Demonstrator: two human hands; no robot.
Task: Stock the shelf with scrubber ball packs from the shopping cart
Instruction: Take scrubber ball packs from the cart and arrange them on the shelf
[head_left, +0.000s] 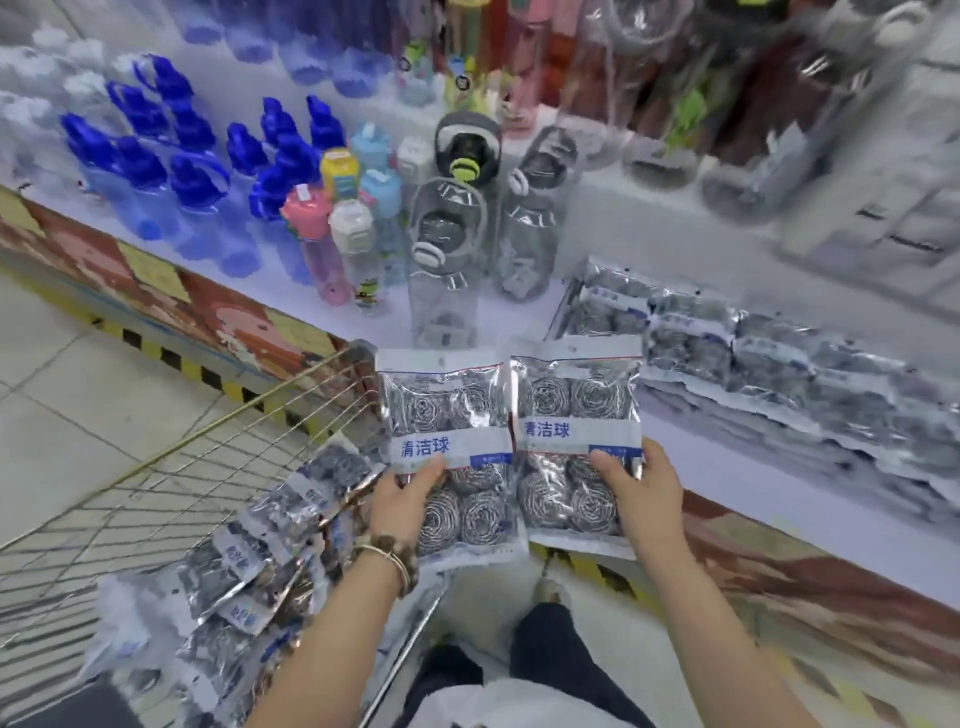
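Observation:
My left hand (402, 501) grips one clear pack of steel scrubber balls (449, 415) by its lower left side, thumb on the blue-and-white label. My right hand (641, 491) grips a second, matching pack (574, 400) by its lower right side. Both packs are held upright side by side, above the gap between cart and shelf. The wire shopping cart (171, 467) at lower left holds several more packs (249, 566). On the white shelf (691, 452) to the right, several packs (753, 358) lie in overlapping rows.
Water bottles stand on the shelf behind: blue-capped ones (182, 176) at left, pastel ones (343, 228) in the middle, large grey ones (447, 244) just beyond the held packs. The shelf's base has a yellow-black striped edge (171, 358). My legs and a shoe (550, 587) are below.

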